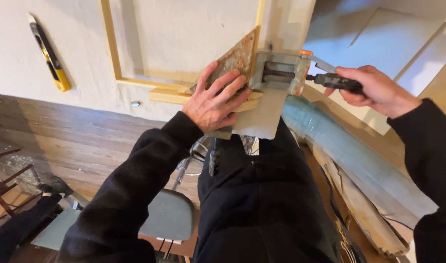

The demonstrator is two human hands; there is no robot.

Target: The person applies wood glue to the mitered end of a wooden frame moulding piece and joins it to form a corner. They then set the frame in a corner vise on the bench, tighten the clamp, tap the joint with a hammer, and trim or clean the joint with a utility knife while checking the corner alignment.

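A metal corner clamp (280, 73) sits just above centre frame, gripping the corner of a light wooden frame (112, 48) that lies on a pale work surface (18, 53). The person's right hand (374, 90), at three o'clock from the clamp, has its fingers curled tight around the clamp's dark screw handle (337, 83), which runs into a threaded rod between the clamp's walls. The left hand (215, 100), at eight o'clock from the clamp, lies flat with fingers spread, pressing on a mottled, rust-coloured triangular plate (235, 58) that rests against the frame's corner. A thin grey sheet (259, 119) juts off the table edge at six o'clock under the clamp. Both arms wear black sleeves. At ten o'clock, well apart, a yellow-and-black utility knife (50, 53) lies on the surface. At four o'clock, a blue-grey roll (344, 156) leans beside the table; at seven o'clock, a grey stool seat (169, 214) stands on the wooden floor (72, 141).
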